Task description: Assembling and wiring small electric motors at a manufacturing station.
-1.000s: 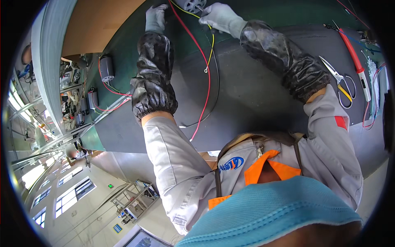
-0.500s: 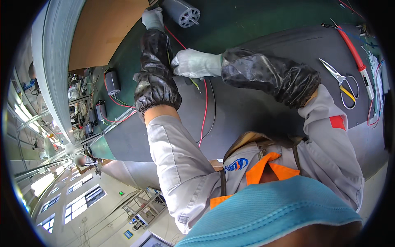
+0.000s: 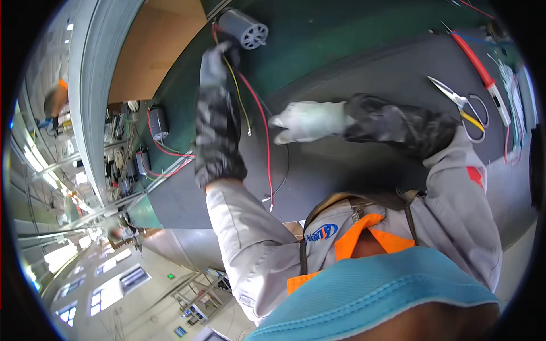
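A grey cylindrical motor [image 3: 243, 28] lies on the dark green work surface at the top, its slotted end and shaft turned right. My left hand [image 3: 216, 67], in a pale glove, is closed around its wires just below the motor. From there hang a yellow-green wire [image 3: 239, 96] with a ring terminal, a long red wire [image 3: 266, 136] and a black wire [image 3: 288, 162]. My right hand [image 3: 310, 121], also gloved, is right of the red wire, its fingers curled where the black wire passes behind or through them. Slight blur hides its fingertips.
Scissors [image 3: 459, 102] with a yellow-marked handle lie at the right, beside a red-and-white tool [image 3: 476, 65] and a bundle of white strips [image 3: 509, 88]. More motors [image 3: 158, 123] with red wires stand at the left. Brown board [image 3: 153, 48] and a metal post [image 3: 91, 85] border the surface.
My left hand has come down from beside the motor. My right hand has moved right and lower, away from my left sleeve, and the yellow-green and red wires now hang more in view.
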`<action>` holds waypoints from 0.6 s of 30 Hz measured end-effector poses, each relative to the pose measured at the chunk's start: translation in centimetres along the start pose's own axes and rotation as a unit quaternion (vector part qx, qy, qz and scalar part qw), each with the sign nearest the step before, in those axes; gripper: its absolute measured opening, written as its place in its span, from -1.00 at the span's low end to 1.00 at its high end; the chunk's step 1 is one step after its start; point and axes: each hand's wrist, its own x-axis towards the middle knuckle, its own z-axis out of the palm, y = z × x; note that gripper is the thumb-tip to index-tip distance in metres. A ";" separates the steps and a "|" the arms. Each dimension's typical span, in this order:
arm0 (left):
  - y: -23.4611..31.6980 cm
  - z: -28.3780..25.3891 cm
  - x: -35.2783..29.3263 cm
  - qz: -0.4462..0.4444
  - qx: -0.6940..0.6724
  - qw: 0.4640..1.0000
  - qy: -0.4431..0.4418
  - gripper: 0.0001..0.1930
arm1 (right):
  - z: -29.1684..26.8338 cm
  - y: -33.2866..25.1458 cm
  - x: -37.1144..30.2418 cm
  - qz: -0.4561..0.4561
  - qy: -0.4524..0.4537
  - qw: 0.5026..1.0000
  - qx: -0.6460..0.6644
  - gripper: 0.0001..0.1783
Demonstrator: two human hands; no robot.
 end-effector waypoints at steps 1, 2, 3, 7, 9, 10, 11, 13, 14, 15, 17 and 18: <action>0.6 0.9 -3.6 -0.039 -0.141 0.989 0.031 -0.67 | -0.2 -0.2 -2.4 -0.033 0.021 0.999 0.014 -0.49; 5.4 2.8 -7.8 -0.054 -0.093 0.992 0.069 -0.67 | -0.2 0.3 -5.4 -0.056 0.051 0.996 0.039 -0.47; 7.6 3.8 -12.1 -0.080 -0.151 0.981 0.087 -0.68 | -1.0 -0.2 -8.6 -0.071 0.052 0.995 0.051 -0.52; 10.1 7.1 -24.8 -0.155 -0.286 0.930 0.173 -0.48 | -4.1 -1.2 -23.3 0.123 0.217 0.949 0.195 -0.67; 9.9 8.5 -30.5 -0.139 -0.325 0.926 0.133 -0.46 | -3.5 3.4 -30.9 0.139 0.464 0.843 0.233 -0.70; 10.4 10.0 -32.4 -0.146 -0.347 0.918 0.124 -0.46 | -5.3 4.9 -33.6 0.253 0.518 0.792 0.199 -0.64; 10.6 11.4 -34.3 -0.158 -0.387 0.902 0.108 -0.46 | -7.7 5.6 -35.2 0.230 0.578 0.762 0.181 -0.55; 12.5 13.9 -37.3 -0.207 -0.447 0.867 0.071 -0.46 | -11.4 8.4 -37.1 0.157 0.633 0.738 0.173 -0.30; 12.3 15.3 -38.4 -0.207 -0.414 0.885 0.044 -0.48 | -13.4 9.9 -36.6 0.106 0.630 0.749 0.174 -0.20; 13.3 16.5 -39.1 -0.230 -0.429 0.873 0.024 -0.51 | -15.3 11.2 -35.4 0.103 0.624 0.740 0.229 -0.31; 13.9 18.5 -40.9 -0.249 -0.456 0.855 0.010 -0.60 | -16.6 8.2 -31.2 0.146 0.518 0.826 0.170 -0.51; 13.0 18.7 -41.6 -0.229 -0.466 0.855 -0.002 -0.65 | -15.6 4.1 -29.4 0.185 0.408 0.893 0.049 -0.60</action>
